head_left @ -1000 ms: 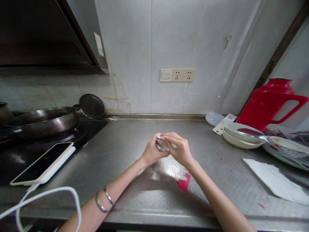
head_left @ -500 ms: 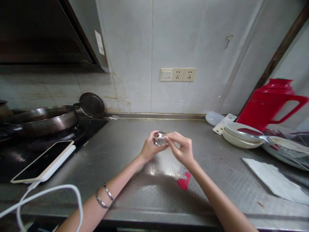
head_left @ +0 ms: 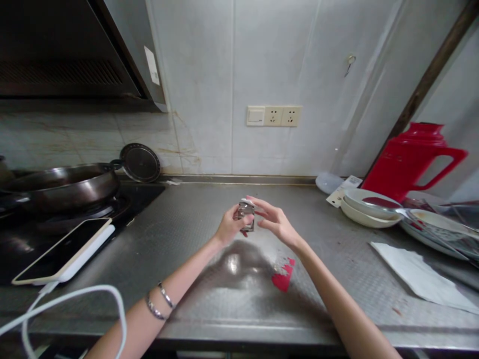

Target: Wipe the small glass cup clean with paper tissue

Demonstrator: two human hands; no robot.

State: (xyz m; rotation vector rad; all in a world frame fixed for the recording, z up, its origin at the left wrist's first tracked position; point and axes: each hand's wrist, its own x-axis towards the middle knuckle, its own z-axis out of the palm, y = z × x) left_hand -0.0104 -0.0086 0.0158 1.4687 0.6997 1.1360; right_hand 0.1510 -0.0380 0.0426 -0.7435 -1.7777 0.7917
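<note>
A small clear, shiny container (head_left: 246,215), perhaps glass, is held upright above the steel counter (head_left: 194,209). My left hand (head_left: 229,225) grips it from the left, thumb across its front. Something white shows at its top, too small to make out. On its right side my right hand (head_left: 276,222) has its fingers apart, the fingertips close to the container's top; whether they touch it I cannot tell. A torn red piece (head_left: 283,280) lies on the counter below my right hand.
At the left, a pan (head_left: 75,185) stands on the stove, with a phone (head_left: 62,249) and white cable (head_left: 112,294) in front. At the right are a red thermos (head_left: 406,162), stacked bowls (head_left: 368,217), a patterned bowl (head_left: 445,229) and a white napkin (head_left: 422,276). Wall sockets (head_left: 282,116) are behind.
The container has turned more upright in my left hand. My right hand's fingers have come off their pinch at it and spread apart. The view has shifted slightly.
</note>
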